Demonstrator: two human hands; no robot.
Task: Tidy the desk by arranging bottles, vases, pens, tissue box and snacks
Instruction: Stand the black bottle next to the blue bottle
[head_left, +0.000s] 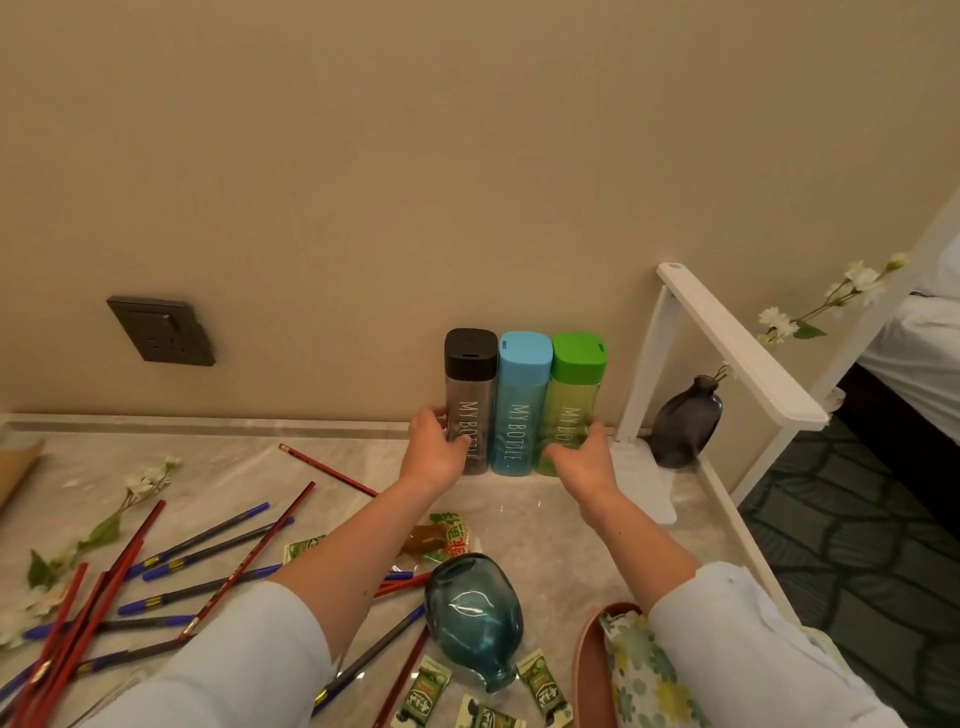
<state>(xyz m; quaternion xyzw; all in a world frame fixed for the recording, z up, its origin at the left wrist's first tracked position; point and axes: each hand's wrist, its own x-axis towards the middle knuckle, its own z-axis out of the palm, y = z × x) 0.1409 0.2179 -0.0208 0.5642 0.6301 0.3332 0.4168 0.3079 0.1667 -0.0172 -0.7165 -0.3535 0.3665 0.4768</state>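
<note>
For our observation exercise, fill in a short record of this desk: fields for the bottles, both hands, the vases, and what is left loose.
bottles: black bottle, blue bottle and green bottle upright, side by side at the wall
left hand: on the black bottle
right hand: on the green bottle
vases: teal vase lying down; dark vase upright under the lamp
loose: pencils, snack packets

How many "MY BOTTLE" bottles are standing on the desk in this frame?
3, side by side against the wall: black-capped bottle in the left hand, blue-capped bottle in the middle, green-capped bottle touched by the right hand.
</note>
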